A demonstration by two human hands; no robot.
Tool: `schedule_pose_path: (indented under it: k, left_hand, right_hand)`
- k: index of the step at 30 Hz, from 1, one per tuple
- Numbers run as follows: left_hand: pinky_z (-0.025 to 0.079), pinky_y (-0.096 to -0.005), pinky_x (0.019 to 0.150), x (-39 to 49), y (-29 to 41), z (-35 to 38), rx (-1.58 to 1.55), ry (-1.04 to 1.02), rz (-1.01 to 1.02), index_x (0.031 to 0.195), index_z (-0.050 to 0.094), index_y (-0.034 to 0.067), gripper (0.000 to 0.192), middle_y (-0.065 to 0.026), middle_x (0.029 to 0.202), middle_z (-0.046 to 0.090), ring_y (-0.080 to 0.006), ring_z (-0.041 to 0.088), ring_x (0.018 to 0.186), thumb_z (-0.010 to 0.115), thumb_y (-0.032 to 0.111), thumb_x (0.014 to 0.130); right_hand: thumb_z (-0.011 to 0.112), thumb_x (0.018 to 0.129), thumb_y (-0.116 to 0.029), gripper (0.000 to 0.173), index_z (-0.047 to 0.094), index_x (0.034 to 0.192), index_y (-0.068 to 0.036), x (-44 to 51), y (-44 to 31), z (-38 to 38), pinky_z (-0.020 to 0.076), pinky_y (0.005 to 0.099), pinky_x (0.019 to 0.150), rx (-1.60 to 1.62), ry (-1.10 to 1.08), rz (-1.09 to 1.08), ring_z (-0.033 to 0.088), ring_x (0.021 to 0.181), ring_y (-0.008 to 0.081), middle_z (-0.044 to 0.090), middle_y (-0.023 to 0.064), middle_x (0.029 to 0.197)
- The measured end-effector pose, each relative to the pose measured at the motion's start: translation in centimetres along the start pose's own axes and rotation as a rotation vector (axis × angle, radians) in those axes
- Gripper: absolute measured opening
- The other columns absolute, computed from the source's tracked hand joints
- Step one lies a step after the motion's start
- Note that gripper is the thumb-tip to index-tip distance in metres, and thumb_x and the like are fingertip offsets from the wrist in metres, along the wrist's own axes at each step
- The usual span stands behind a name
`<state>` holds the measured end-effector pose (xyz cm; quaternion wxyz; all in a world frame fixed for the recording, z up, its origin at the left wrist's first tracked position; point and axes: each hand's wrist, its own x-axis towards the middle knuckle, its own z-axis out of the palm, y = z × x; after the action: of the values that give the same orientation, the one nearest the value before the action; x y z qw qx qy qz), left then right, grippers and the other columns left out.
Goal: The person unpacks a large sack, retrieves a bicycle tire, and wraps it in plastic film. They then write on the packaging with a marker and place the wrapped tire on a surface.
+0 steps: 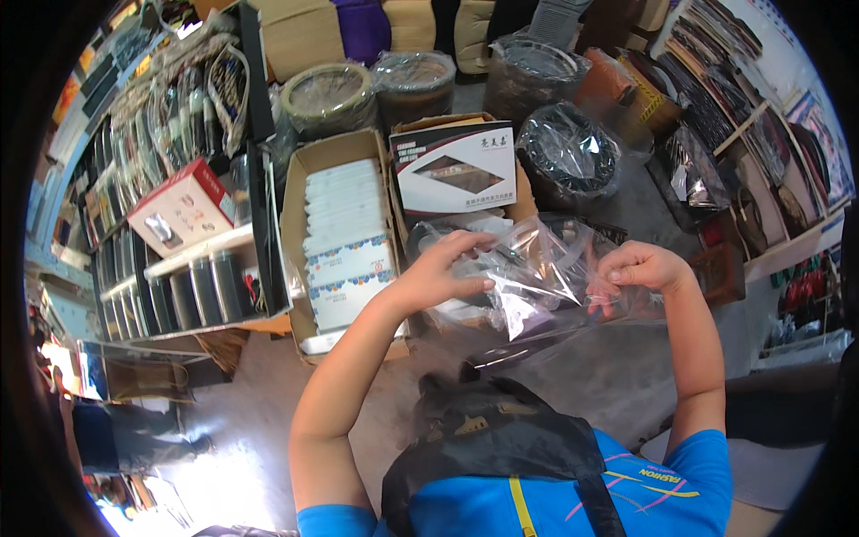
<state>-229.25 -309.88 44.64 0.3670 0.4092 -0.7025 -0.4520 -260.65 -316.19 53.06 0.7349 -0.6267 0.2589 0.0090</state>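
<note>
A clear plastic bag [537, 282] is stretched between my two hands over an opened cardboard box. My right hand [637, 268] pinches the bag's edge, with several fingers showing through the film. My left hand [453, 268] lies against the other side of the bag, thumb and fingers spread; whether it grips the film I cannot tell. What lies under or inside the bag is hard to make out through the glare. Just beyond it, a white and black printed carton [453, 194] with a diamond-shaped window leans on the box.
Left of the bag stands a cardboard box [295, 221] of white packets [345, 262]. Plastic-wrapped round bundles [570, 151] stand behind. Shelves of goods [208, 248] flank the left, with a red and white box [181, 208] on them; more racks [772, 262] are at right. A person [121, 429] is at lower left.
</note>
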Motion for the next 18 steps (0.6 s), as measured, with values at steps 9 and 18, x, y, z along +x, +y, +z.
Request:
schedule_pose_path:
  k: [9,18]
  left_hand:
    - [0.036,-0.0188,0.053,-9.6,-1.8,-3.0,-0.278,0.385,-0.299,0.087,0.059,0.001,0.016,0.002,0.065,0.051,-0.0049,0.046,0.06,0.053,0.015,0.088]
    - [0.021,-0.0175,0.043,-22.3,0.5,-5.4,-0.371,1.037,-0.417,0.081,0.056,0.0,0.015,0.0025,0.058,0.043,-0.0028,0.033,0.048,0.051,0.01,0.089]
  right_hand:
    - [0.047,0.091,-0.016,0.02,0.055,0.083,0.001,6.7,-2.6,1.2,0.0433,0.0247,0.067,-0.667,0.677,-0.138,0.056,0.068,0.0109,0.056,0.003,0.067]
    - [0.064,0.079,-0.02,0.034,0.054,0.108,-0.005,9.6,16.4,-4.4,0.0465,0.0303,0.075,-0.672,0.912,0.063,0.058,0.087,0.0187,0.06,0.0104,0.095]
